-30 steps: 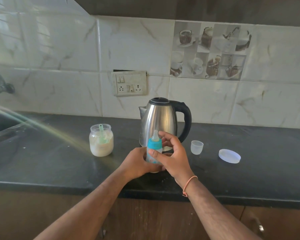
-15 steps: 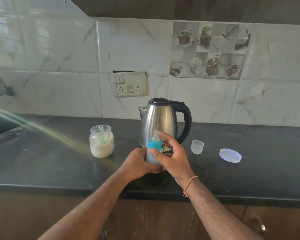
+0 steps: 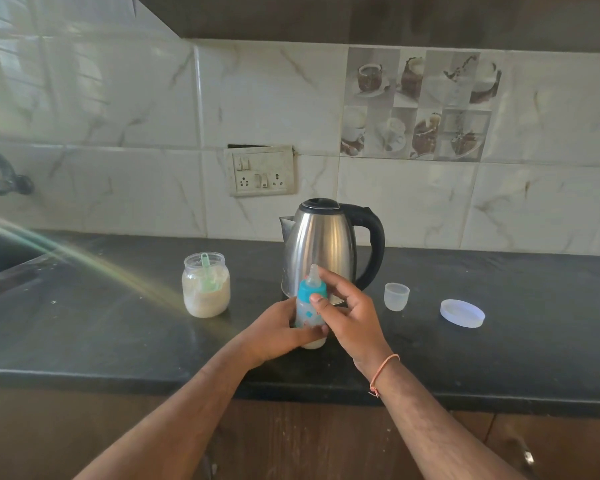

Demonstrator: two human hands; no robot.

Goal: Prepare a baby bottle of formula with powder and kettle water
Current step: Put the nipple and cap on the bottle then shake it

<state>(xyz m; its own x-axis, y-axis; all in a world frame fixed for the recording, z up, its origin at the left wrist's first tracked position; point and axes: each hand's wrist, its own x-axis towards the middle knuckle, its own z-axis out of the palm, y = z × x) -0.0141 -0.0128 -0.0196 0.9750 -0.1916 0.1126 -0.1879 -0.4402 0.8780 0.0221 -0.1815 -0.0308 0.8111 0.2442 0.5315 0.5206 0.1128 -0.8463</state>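
Baby bottle [image 3: 309, 315], with its teal collar [image 3: 311, 290] and clear teat [image 3: 314, 274] fitted, is held upright on the dark countertop [image 3: 118, 341], directly in front of the steel kettle [image 3: 321, 244]. Pale liquid is seen at the bottle's base. The bottle's lower body is gripped by the left hand [image 3: 278, 332], whose fingers are wrapped round it from the left side. The collar is pinched by the right hand [image 3: 349, 315]: the thumb is laid on the collar's near side and the other fingers are curled round behind the teat. An orange thread band [image 3: 383, 374] is worn on the right wrist.

The kettle is placed upright with its black lid closed, its spout turned left and its black handle turned right. To the left of the kettle, and apart from it, an open glass jar [image 3: 206, 285] of pale powder is set, with a green scoop [image 3: 207, 273] stood inside it. To the right of the kettle, a small clear cap [image 3: 396, 296] is set mouth up, and farther right a flat white lid [image 3: 462, 313] is laid on the counter. Behind the kettle, on the tiled wall, a switch and socket plate [image 3: 260, 170] is mounted. Far to the left of the kettle, part of a sink and a dark tap [image 3: 4, 178] are seen at the edge of the view.
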